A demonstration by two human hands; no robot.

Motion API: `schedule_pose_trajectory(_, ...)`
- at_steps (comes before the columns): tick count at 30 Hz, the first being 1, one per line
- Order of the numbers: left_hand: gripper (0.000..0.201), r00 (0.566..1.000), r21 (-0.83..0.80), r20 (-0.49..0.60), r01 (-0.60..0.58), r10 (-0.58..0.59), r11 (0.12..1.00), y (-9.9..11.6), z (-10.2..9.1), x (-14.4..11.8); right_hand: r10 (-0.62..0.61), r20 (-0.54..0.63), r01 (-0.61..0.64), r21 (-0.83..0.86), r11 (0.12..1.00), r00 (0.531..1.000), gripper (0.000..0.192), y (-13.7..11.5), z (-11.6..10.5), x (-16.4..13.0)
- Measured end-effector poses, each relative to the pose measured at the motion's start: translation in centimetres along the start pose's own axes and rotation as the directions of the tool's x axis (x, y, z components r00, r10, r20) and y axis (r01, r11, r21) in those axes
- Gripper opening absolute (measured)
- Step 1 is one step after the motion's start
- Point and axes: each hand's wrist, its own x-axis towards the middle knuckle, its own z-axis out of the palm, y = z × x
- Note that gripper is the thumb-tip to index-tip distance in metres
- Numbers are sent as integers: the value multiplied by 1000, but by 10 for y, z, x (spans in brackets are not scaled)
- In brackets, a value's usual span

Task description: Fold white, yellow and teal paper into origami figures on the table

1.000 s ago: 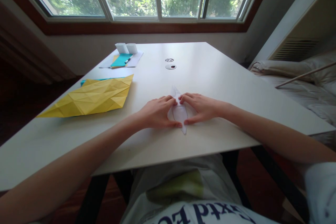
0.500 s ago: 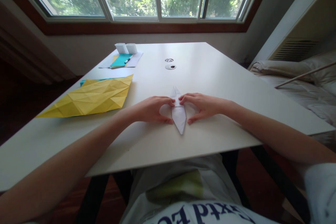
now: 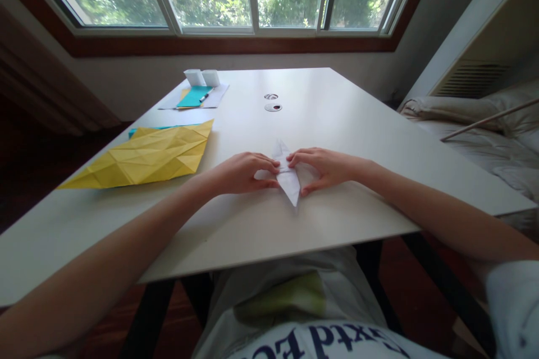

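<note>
Since a second ago, the left hand (image 3: 241,173) and right hand (image 3: 330,168) have parted their thumbs. From here, the white table (image 3: 357,118) carries yellow paper (image 3: 147,156) on its left, and near its close edge, between the hands, folded paper (image 3: 288,183), gripped by fingertips at both sides; beyond lies a pen (image 3: 206,95).

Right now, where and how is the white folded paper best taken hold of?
Probably by the long edges near the middle of the white folded paper, with the left hand from the left and right hand from the right: it is narrow, tapers at both ends and points one tip toward the camera, so long edges face both sides.
</note>
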Motion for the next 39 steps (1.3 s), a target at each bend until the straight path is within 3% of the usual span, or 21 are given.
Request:
schedule_pose_trajectory(3,28,1000,-22,-9,-3,3,1000,-1,1,0,-1,0,1,13,1000,1000,58,1,0,0)
schedule_pose_trajectory(8,32,999,-39,-33,21,-22,999,1,1,2,-6,-56,9,51,999,998,30,4,4,2)
schedule_pose_trajectory(11,31,999,-29,-28,17,-18,999,3,0,2,3,-79,2,65,998,997,23,5,5,3)
schedule_pose_trajectory(17,21,999,-24,-48,9,-10,1000,2,4,5,29,-107,-19,87,996,994,20,5,5,6)
schedule_pose_trajectory(24,19,990,-12,-133,49,-50,999,3,12,8,-59,-205,69,42,997,977,14,8,8,6)
schedule_pose_trajectory(34,17,991,157,-132,-14,35,988,7,13,5,-143,-151,114,-187,976,978,19,6,8,6)
schedule_pose_trajectory(39,20,993,238,-116,34,-7,971,14,13,6,-131,-140,96,-235,967,981,22,4,9,5)
